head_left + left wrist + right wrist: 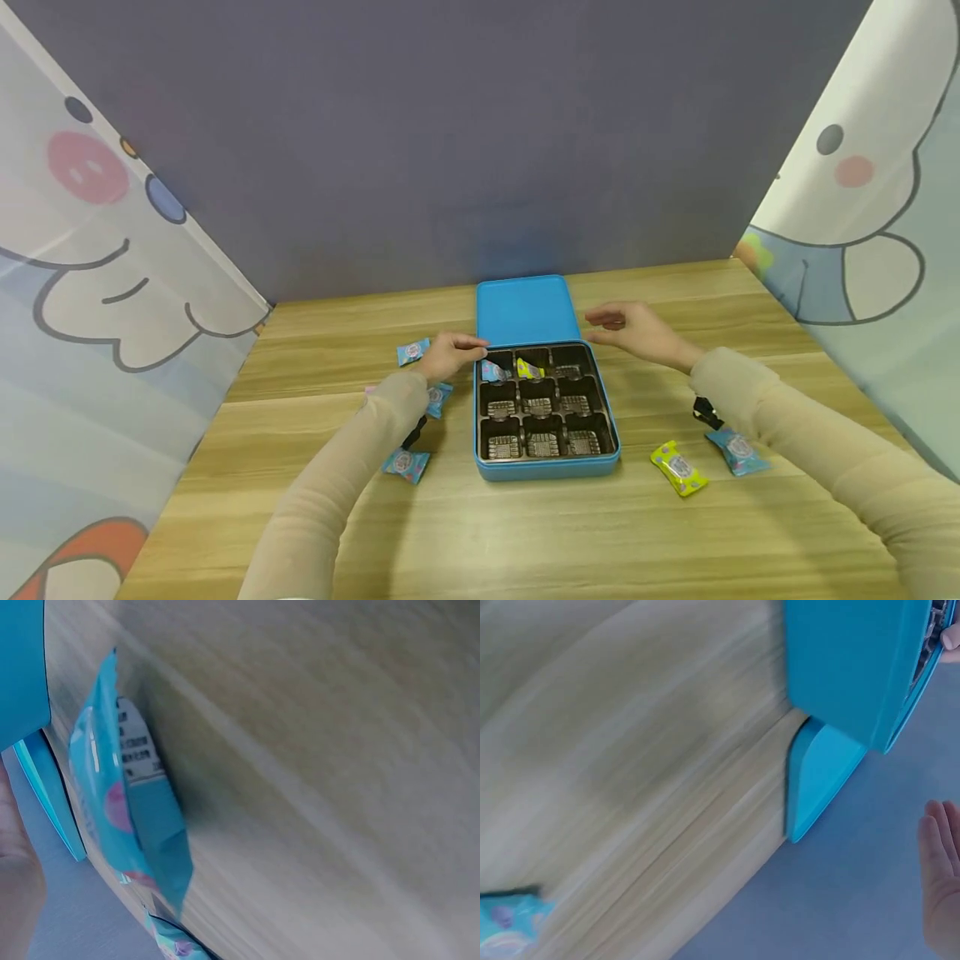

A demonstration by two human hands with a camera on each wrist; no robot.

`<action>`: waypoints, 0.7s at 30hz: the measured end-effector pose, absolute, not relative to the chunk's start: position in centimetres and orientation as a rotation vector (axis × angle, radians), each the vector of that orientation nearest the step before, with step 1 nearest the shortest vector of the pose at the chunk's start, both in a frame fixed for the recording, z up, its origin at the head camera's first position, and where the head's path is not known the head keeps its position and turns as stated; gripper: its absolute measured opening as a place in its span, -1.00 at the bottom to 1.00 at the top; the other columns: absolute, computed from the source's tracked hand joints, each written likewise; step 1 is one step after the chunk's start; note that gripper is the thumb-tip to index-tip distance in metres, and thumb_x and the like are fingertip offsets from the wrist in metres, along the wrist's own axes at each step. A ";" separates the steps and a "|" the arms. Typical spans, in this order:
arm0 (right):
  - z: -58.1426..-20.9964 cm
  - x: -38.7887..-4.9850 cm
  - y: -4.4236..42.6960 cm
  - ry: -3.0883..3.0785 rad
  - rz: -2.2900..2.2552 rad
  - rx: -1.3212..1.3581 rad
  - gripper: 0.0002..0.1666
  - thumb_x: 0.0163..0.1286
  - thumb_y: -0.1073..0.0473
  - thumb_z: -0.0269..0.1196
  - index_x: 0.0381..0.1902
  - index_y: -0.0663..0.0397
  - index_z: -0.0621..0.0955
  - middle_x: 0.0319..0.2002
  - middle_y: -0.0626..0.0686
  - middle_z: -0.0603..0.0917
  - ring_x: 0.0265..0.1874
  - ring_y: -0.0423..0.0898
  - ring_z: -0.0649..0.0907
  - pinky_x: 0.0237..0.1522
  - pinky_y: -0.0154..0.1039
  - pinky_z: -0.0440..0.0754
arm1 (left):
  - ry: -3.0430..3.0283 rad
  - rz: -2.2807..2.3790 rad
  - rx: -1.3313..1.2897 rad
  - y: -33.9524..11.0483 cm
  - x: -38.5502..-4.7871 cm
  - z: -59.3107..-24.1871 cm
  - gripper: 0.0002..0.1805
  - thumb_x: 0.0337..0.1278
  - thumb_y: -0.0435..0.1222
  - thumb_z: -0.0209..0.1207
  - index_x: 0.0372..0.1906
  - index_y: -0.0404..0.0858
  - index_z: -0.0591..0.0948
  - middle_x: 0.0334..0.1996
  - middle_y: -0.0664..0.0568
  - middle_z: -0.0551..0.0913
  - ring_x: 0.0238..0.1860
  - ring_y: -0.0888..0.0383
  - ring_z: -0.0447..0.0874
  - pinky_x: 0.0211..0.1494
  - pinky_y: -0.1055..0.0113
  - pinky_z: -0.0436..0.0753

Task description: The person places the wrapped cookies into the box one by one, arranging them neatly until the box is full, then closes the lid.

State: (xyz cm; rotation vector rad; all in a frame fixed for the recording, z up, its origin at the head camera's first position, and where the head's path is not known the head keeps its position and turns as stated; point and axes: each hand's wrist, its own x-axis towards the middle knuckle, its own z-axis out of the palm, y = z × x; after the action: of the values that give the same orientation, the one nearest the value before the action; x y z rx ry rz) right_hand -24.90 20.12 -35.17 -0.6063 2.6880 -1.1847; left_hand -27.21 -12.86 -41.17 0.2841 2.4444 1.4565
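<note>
The box (547, 471) is bright blue, and so is its lid (523, 312). The tray (537, 407) inside is dark, shiny brown. One candy packet (97, 787) is blue with pink spots and black writing on white. A yellow packet (678, 468) has a whitish middle. The table (517, 533) is yellow-brown with streaks. The sleeves (315, 500) are cream.

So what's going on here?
A person's left hand is at the back left corner of an open blue box; the right hand hovers beside it. In the nine-compartment tray, a blue candy and a yellow candy occupy the back row's left and middle slots. More wrapped candies lie on either side.
</note>
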 end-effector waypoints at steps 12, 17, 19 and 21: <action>-35.0 -24.2 23.1 2.721 -1.145 -0.531 -0.35 0.30 -0.09 0.16 0.21 0.18 0.40 0.17 0.28 0.45 0.16 0.24 0.43 0.16 0.10 0.43 | 2.458 1.451 0.265 -13.0 -27.0 -41.1 -0.69 0.15 -0.21 0.18 0.00 -0.19 0.63 0.06 -0.01 0.58 0.10 0.05 0.51 0.12 0.18 0.55; -35.2 -24.0 24.3 2.754 -1.102 -0.536 -0.39 0.32 -0.05 0.16 0.19 0.25 0.42 0.15 0.31 0.46 0.13 0.25 0.45 0.13 0.11 0.45 | 2.454 1.433 0.270 -12.9 -26.8 -40.9 -0.68 0.17 -0.20 0.16 0.02 -0.18 0.62 0.04 -0.01 0.59 0.09 0.05 0.52 0.12 0.17 0.54; -35.3 -23.9 24.7 2.767 -1.092 -0.534 -0.38 0.32 -0.05 0.16 0.18 0.27 0.43 0.14 0.32 0.47 0.11 0.26 0.46 0.11 0.11 0.46 | 2.453 1.432 0.263 -12.9 -26.8 -40.9 -0.69 0.17 -0.20 0.16 0.01 -0.16 0.63 0.03 0.00 0.60 0.08 0.05 0.53 0.12 0.18 0.55; -35.6 -23.8 25.3 2.774 -1.083 -0.527 -0.37 0.32 -0.06 0.16 0.17 0.30 0.43 0.13 0.34 0.47 0.10 0.27 0.47 0.10 0.12 0.47 | 2.455 1.438 0.257 -12.8 -26.7 -41.0 -0.70 0.17 -0.20 0.17 0.00 -0.15 0.63 0.02 0.01 0.60 0.07 0.06 0.54 0.12 0.18 0.55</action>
State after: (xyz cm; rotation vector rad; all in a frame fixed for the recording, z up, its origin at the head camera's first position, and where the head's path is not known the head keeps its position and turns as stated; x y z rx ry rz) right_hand -23.82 25.27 -35.62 -0.5265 2.7744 -1.0826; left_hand -26.72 -12.78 -41.02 0.2571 2.4548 1.4382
